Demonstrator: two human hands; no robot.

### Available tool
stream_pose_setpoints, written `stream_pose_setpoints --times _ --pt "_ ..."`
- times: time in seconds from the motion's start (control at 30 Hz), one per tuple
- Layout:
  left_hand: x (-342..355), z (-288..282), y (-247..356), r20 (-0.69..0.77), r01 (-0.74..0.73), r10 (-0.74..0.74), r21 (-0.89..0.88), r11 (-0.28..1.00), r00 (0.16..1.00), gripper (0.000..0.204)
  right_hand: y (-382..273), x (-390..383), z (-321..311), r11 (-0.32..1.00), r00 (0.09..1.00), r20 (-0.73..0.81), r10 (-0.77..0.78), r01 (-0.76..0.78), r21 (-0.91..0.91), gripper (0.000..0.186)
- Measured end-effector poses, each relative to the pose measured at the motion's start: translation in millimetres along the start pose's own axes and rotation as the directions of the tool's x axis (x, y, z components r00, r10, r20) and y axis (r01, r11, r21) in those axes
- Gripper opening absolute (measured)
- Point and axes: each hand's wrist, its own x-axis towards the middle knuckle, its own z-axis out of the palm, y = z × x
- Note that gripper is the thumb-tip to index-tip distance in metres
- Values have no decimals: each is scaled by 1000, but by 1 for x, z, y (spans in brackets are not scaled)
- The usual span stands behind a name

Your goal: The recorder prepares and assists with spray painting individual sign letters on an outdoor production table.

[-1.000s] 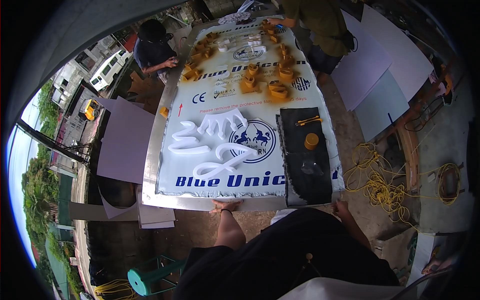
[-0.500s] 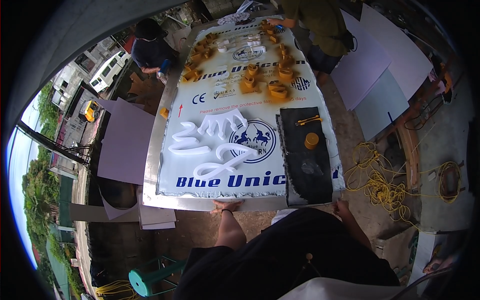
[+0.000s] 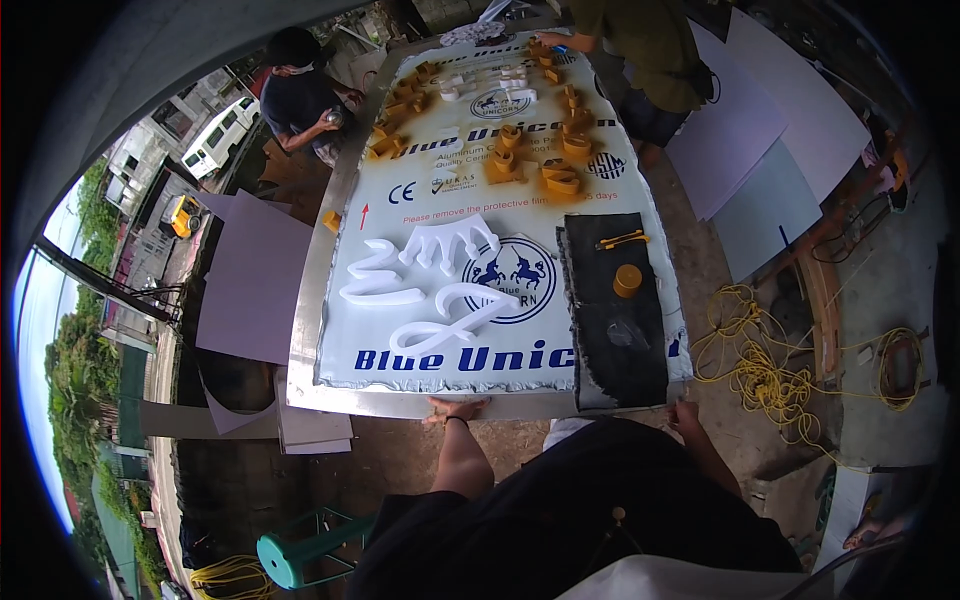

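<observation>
My left hand (image 3: 451,410) grips the near edge of a large metal-edged worktable (image 3: 308,375). My right hand (image 3: 685,418) holds the same edge near its right corner. A white printed panel (image 3: 350,270) covers the top. Near me on it lie white cut-out shapes: a crown (image 3: 445,245), a zigzag piece (image 3: 375,295) and a looped script piece (image 3: 440,325). To their right a black mat (image 3: 610,370) carries an orange cylinder (image 3: 627,281) and a thin orange piece (image 3: 623,240). Farther back stand several orange-sprayed letter shapes (image 3: 563,180) amid overspray, with small white pieces (image 3: 510,82).
A co-worker (image 3: 295,110) at far left holds a can; another (image 3: 650,70) reaches over the far right. Pale sheets (image 3: 250,270) flank both sides. Yellow cord (image 3: 760,380) lies right, a teal stool (image 3: 280,560) lower left. A white van (image 3: 215,140) is outside.
The left co-worker has raised the head slightly and shifted both hands and the can. My two hands stay on the table edge.
</observation>
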Motion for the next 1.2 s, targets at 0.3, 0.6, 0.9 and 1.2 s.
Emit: stream_pose_setpoints --times 0.3,0.6,0.9,1.2 --pt "6 3 0 17 2 -2 -25 1000 1000 91 8 4 10 1000 990 -138 3 1 29 34" --pt "5 2 -3 24 5 -3 -91 996 1000 91 7 -13 24 945 982 -78 175 -144 295 42" --pt "5 -4 4 77 241 -236 -517 822 969 130 -1 32 51 474 850 29 526 -322 819 42" --pt "16 4 -6 -10 5 -6 -121 993 1000 89 -7 30 58 666 880 -177 440 -187 722 53"
